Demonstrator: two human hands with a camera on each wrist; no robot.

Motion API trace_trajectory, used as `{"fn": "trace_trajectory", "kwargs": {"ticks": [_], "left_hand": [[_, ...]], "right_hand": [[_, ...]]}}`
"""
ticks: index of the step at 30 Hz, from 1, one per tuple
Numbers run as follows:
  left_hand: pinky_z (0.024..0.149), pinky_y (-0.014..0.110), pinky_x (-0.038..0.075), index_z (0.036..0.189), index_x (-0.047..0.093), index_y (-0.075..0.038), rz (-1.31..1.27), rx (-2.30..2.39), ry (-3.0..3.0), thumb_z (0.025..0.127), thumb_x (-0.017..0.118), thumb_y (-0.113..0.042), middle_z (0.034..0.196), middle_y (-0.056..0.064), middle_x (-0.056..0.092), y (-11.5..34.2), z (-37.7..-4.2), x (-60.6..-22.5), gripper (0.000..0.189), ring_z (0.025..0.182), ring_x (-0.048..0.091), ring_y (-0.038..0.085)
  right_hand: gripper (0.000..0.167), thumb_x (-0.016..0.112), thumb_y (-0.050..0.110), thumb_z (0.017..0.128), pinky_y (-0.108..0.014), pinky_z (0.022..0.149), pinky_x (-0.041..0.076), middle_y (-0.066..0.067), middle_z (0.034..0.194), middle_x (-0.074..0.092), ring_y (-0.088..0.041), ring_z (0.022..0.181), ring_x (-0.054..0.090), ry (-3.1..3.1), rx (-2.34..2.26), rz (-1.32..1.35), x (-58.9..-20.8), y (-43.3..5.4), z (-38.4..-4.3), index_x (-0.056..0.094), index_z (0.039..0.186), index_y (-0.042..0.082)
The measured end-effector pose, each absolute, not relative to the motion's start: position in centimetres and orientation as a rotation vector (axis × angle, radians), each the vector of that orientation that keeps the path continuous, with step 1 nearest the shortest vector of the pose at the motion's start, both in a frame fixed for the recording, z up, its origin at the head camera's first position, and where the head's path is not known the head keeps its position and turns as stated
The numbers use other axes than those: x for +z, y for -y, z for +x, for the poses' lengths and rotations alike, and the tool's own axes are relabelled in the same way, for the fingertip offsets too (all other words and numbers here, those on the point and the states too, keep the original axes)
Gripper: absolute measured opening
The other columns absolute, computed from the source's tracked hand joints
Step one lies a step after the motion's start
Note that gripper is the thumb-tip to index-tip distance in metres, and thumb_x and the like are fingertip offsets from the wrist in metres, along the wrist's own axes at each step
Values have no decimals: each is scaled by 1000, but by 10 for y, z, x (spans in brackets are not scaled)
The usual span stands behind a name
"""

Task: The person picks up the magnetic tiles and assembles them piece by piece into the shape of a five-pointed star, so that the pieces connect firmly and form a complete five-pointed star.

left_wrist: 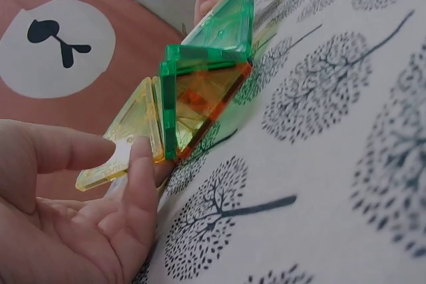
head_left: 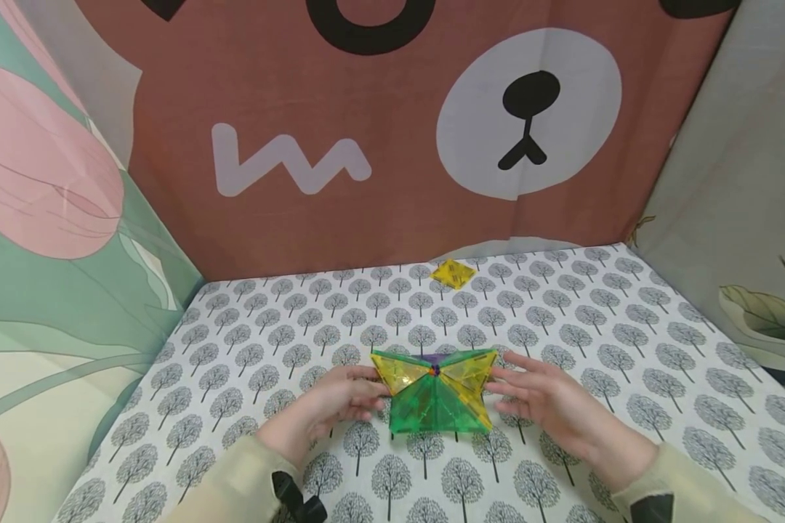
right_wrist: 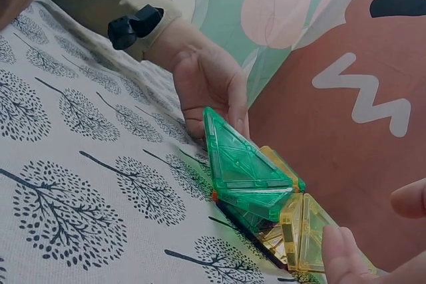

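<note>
A built shape of see-through magnetic tiles [head_left: 435,396], green and yellow with some orange and purple, lies on the tree-print cloth [head_left: 425,465]. Its triangular tiles meet at a middle point and flare out to the sides. My left hand [head_left: 333,399] is at its left edge, fingers slightly bent, thumb apart from the fingers beside a yellow triangle [left_wrist: 133,124]. On the other side, my right hand [head_left: 549,407] has its fingers stretched out toward the right edge. In the right wrist view its fingertips [right_wrist: 339,251] overlap a yellow tile [right_wrist: 313,224]; contact is hard to judge.
A loose yellow tile [head_left: 453,274] lies at the back of the cloth, near the brown bear-print curtain [head_left: 399,218]. A floral curtain [head_left: 52,181] hangs on the left and a grey one [head_left: 726,181] on the right. Dark straps [head_left: 297,497] are around the sleeves.
</note>
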State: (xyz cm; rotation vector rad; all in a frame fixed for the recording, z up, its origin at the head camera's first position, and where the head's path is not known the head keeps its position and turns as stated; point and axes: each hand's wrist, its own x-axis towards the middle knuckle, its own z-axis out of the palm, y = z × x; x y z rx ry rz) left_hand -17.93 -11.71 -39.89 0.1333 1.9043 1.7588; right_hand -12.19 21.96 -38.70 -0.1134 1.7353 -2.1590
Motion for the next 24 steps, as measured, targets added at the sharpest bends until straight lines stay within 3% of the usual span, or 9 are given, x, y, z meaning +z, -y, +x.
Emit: {"fn": "trace_trajectory", "kwargs": {"ticks": [3, 9, 16, 24], "left_hand": [[77, 34, 59, 138, 42, 15, 131, 1743, -1964, 92, 63, -7, 107, 17, 69, 119, -183, -400, 55, 89, 68, 24], [88, 39, 56, 139, 39, 16, 27, 1793, -2090, 98, 51, 0, 125, 26, 60, 132, -207, -395, 46, 112, 62, 35], [95, 38, 52, 145, 30, 14, -76, 1904, -1963, 103, 37, 1, 138, 31, 48, 157, -263, -393, 44, 125, 52, 38], [100, 39, 49, 153, 18, 7, -58, 1975, -1738, 106, 36, -5, 141, 28, 48, 153, -313, -398, 51, 128, 51, 35]], "right_hand": [[73, 48, 16, 103, -41, 102, 46, -35, 152, 24, -33, 125, 52, -1770, -2129, -94, -389, -222, -125, 1, 152, -10], [72, 41, 17, 105, -45, 108, 38, -40, 150, 19, -47, 137, 33, -1888, -2043, 1, -391, -248, -155, -8, 148, -16], [65, 31, 12, 107, -51, 111, 32, -40, 152, 14, -49, 138, 28, -2018, -1841, -105, -387, -271, -227, -10, 147, -17], [64, 33, 5, 107, -45, 116, 27, -27, 160, 1, -39, 146, 15, -1978, -1884, -38, -389, -272, -328, -11, 152, -6]]}}
